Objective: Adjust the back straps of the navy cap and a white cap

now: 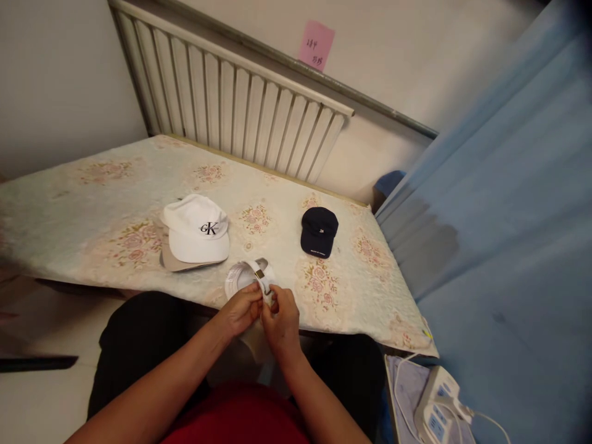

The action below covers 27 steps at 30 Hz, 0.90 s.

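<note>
A white cap (235, 275) lies at the table's near edge with its inside and back strap facing me. Its strap (254, 266) carries a metal buckle (259, 274). My left hand (246, 307) pinches the strap from the left, just below the buckle. From the right, my right hand (283, 314) grips the strap's end with thumb and fingers closed. Fingertips of both hands nearly meet and partly hide the strap. To the left, a white cap with black "CK"-like lettering (197, 231) sits on top of a greyish-beige cap (172, 262). A navy cap (319, 231) lies further right.
The table wears a floral cover (277, 246). Behind it stand a white radiator (231, 92) and a wall with a pink note (317, 44). A blue curtain (504, 234) hangs at the right. A power strip (437, 404) with cables lies low at the right.
</note>
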Tool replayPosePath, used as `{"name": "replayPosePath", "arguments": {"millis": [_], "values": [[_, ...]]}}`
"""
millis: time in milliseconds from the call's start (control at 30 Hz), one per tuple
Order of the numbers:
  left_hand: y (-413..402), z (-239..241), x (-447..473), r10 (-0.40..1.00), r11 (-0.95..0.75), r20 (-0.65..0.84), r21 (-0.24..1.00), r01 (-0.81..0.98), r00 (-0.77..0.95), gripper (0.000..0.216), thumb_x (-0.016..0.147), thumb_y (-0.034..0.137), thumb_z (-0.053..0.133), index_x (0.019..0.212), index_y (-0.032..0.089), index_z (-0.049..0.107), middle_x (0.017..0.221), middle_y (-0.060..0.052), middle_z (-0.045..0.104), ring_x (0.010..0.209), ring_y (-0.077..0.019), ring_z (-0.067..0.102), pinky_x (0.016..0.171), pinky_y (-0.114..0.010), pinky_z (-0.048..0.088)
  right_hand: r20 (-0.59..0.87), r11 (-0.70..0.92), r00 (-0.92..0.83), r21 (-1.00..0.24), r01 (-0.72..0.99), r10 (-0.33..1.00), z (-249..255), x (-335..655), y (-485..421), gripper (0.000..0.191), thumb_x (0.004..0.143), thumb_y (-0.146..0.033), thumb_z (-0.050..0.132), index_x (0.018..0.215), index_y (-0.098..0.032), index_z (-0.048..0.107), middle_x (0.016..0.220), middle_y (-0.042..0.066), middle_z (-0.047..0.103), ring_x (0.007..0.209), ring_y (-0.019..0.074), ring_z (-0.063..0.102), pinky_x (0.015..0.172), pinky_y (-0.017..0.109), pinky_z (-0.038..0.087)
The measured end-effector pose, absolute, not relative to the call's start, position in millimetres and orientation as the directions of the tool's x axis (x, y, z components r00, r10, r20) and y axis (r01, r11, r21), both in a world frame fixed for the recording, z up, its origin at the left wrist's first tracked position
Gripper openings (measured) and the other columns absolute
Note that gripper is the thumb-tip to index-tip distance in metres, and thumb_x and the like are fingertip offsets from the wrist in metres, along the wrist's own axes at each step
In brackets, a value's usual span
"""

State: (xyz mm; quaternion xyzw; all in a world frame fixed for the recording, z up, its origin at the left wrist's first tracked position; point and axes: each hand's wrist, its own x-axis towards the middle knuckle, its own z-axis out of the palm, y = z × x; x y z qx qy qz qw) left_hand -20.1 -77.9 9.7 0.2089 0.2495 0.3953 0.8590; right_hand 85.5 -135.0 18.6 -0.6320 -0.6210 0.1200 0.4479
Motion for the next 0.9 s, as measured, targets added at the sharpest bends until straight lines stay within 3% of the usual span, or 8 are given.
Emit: {"name": "replayPosePath", "arguments": {"millis": [233,367,533,733,900], "values": [[-81.1,18.7,-13.2,0.876,0.459,-0.346,0.814,-0.356,0.336,0.015,0.065,0.011,0.064,0.08,0.013,0.063,0.064,-0.001,0.066,0.053,-0.0116,0.058,0.054,-0.022,0.043,0.4,0.174,0.174,-0.695,0.698,0.9,16.4,86.2,-134.7,0.042,0.074,-0.01,0.05,0.114,-0.021,0.054,0.091,0.005,0.056,0.078,0.0178,0.053,0.069,0.03,0.045],[-85.1,29.1,-16.7,0.925,0.354,-0.305,0.91,-0.216,0.227,0.012,0.064,0.01,0.057,0.074,0.014,0.062,0.06,0.001,0.062,0.052,-0.0114,0.054,0.053,-0.022,0.039,0.393,0.173,0.154,-0.68,0.712,0.907,15.5,85.1,-136.5,0.041,0.076,-0.011,0.05,0.116,-0.021,0.054,0.092,0.006,0.056,0.081,0.0188,0.053,0.071,0.03,0.045],[-90.3,43.6,-22.9,0.932,0.292,-0.212,0.92,-0.262,0.293,0.002,0.068,0.018,0.059,0.067,0.016,0.059,0.06,0.002,0.058,0.056,-0.0119,0.052,0.053,-0.023,0.037,0.424,0.199,0.14,-0.66,0.725,0.895,18.2,82.6,-138.9,0.036,0.082,-0.016,0.051,0.117,-0.02,0.052,0.094,0.006,0.056,0.085,0.0197,0.053,0.074,0.032,0.045],[-88.0,48.2,-20.6,0.936,0.331,-0.273,0.9,-0.284,0.224,0.023,0.072,0.037,0.065,0.07,0.017,0.054,0.063,0.002,0.056,0.058,-0.012,0.052,0.055,-0.023,0.039,0.466,0.229,0.122,-0.626,0.746,0.876,24.5,77.0,-142.8,0.034,0.084,-0.017,0.05,0.118,-0.02,0.051,0.095,0.007,0.056,0.09,0.0214,0.052,0.079,0.036,0.046],[-90.2,66.2,-16.9,0.935,0.339,-0.274,0.877,-0.342,0.225,0.019,0.072,0.034,0.064,0.072,0.017,0.056,0.064,0.003,0.057,0.059,-0.011,0.054,0.056,-0.021,0.041,0.565,0.245,0.156,-0.567,0.786,0.81,25.6,78.5,-143.2,0.044,0.084,-0.016,0.048,0.129,-0.017,0.043,0.117,0.014,0.053,0.111,0.0254,0.046,0.094,0.046,0.042]]}}
